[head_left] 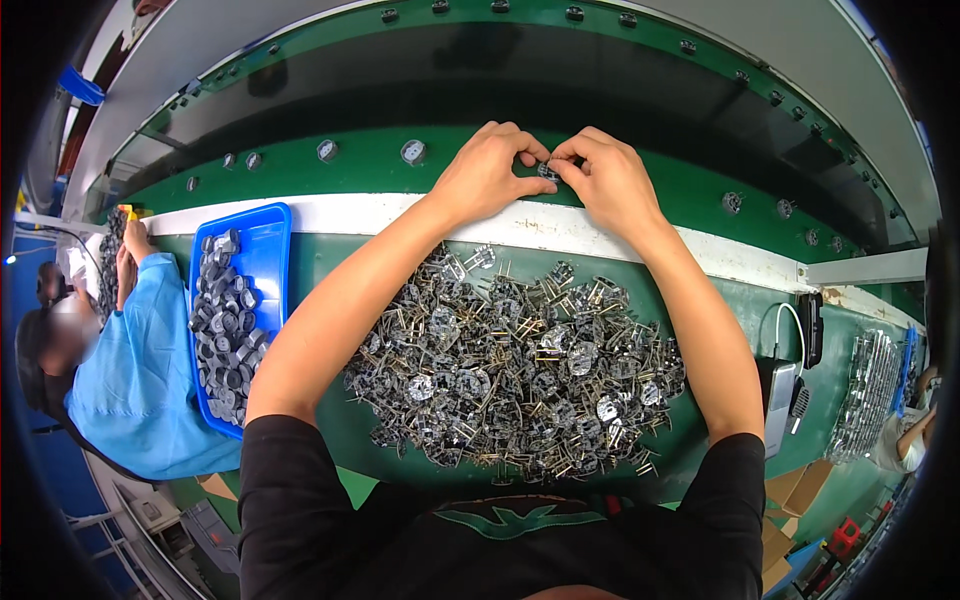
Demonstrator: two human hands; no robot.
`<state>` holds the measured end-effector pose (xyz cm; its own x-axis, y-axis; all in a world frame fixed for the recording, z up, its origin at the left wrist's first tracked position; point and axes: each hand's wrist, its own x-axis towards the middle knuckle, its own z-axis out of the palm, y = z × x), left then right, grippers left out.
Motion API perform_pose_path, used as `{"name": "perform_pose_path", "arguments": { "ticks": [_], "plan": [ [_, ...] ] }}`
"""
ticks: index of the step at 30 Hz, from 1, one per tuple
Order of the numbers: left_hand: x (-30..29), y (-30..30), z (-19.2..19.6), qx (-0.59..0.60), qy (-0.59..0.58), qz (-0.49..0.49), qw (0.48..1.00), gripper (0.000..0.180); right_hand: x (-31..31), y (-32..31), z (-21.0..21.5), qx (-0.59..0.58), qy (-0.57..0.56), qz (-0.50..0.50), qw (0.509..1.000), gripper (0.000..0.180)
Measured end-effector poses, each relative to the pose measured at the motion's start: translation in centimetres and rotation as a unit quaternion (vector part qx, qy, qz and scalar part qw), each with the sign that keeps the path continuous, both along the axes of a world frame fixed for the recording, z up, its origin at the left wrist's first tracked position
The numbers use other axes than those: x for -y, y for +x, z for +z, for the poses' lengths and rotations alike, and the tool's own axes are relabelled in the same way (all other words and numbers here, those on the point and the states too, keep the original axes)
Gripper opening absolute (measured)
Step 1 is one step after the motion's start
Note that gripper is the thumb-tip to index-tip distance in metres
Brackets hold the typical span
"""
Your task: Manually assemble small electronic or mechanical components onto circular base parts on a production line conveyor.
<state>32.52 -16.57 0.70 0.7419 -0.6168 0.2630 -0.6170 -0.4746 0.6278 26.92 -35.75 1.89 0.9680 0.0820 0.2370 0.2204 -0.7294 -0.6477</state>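
Over the green conveyor belt (pixel 380 175), my two hands meet at a small dark round part (pixel 547 172) with a clear, shiny look. My left hand (pixel 490 168) pinches it from the left with thumb and forefinger. From the other side, the fingertips of my right hand (pixel 608 182) are closed on the same part. Between my forearms lies a big heap of clear and black plug inserts (pixel 520 370) with brass-coloured metal pins. Beside my left forearm stands a blue tray (pixel 284 250) of dark grey round caps (pixel 225 335).
A white ledge (pixel 350 212) separates belt and green worktable (pixel 745 320). Round parts (pixel 413 152) sit along the belt. At right are a white device (pixel 780 400) with a cable and a stack of metallic parts (pixel 862 400). A co-worker in blue (pixel 150 370) works at left.
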Motion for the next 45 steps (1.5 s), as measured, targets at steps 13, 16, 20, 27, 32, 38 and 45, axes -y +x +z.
{"name": "perform_pose_path", "arguments": {
  "ticks": [13,16,20,27,32,38,45],
  "plan": [
    [0.2,-0.2,0.4,0.018,0.026,-0.002,1.000,0.034,0.1,-0.2,-0.2,0.007,-0.085,-0.001,0.996,0.014],
    [0.0,-0.1,0.6,0.038,-0.027,-0.013,0.999,0.032,0.7,-0.5,0.6,0.013,-0.049,-0.013,0.999,0.016],
    [-1.2,0.9,2.1,-0.034,-0.033,0.067,0.997,0.036,2.3,-0.9,3.6,-0.069,0.045,0.185,0.979,0.018],
    [-7.8,2.2,3.0,0.082,0.185,0.129,0.971,0.047,0.8,-2.1,4.9,-0.253,-0.083,0.307,0.914,0.017],
    [-8.2,1.3,3.3,-0.083,0.123,0.095,0.984,0.043,0.3,-1.9,3.7,-0.093,-0.033,0.274,0.957,0.013],
    [-7.7,0.3,3.0,-0.066,0.102,0.092,0.988,0.039,-0.5,-2.3,2.9,-0.072,-0.096,0.202,0.972,0.012],
    [-8.6,0.6,3.0,-0.123,0.047,0.046,0.990,0.037,-2.0,-1.8,3.5,-0.053,0.058,0.148,0.986,0.012]
  ]
}}
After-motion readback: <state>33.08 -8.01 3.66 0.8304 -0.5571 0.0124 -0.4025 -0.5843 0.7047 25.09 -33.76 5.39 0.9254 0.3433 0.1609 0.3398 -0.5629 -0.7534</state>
